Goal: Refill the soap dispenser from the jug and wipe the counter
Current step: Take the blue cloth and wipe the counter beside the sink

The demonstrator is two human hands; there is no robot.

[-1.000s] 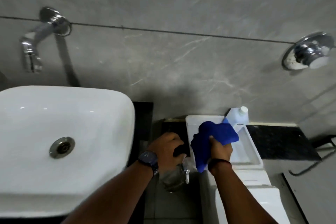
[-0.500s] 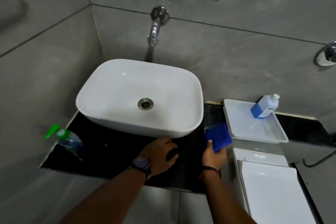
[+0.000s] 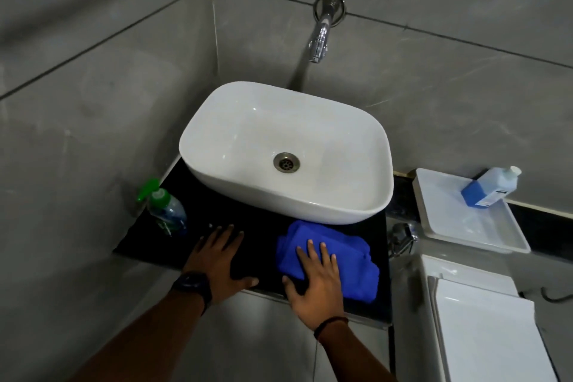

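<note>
A folded blue cloth (image 3: 350, 254) lies on the black counter (image 3: 263, 229) in front of the white basin (image 3: 285, 149). My right hand (image 3: 316, 282) presses flat on the cloth, fingers spread. My left hand (image 3: 218, 260) rests flat on the bare counter to the cloth's left, holding nothing. The soap dispenser (image 3: 166, 211), clear with a green pump, stands at the counter's left end. The jug (image 3: 490, 186), a clear bottle with blue liquid and a white cap, leans in a white tray (image 3: 483, 232) at the right.
A chrome tap (image 3: 322, 31) juts from the grey tiled wall above the basin. A small chrome valve (image 3: 403, 236) sits between counter and tray. A white toilet tank (image 3: 483, 319) stands at the lower right. Grey walls close in the left side.
The view swung left from the tray to the basin. My right hand brought the blue cloth down and flattened it on the counter. My left hand spread flat beside it.
</note>
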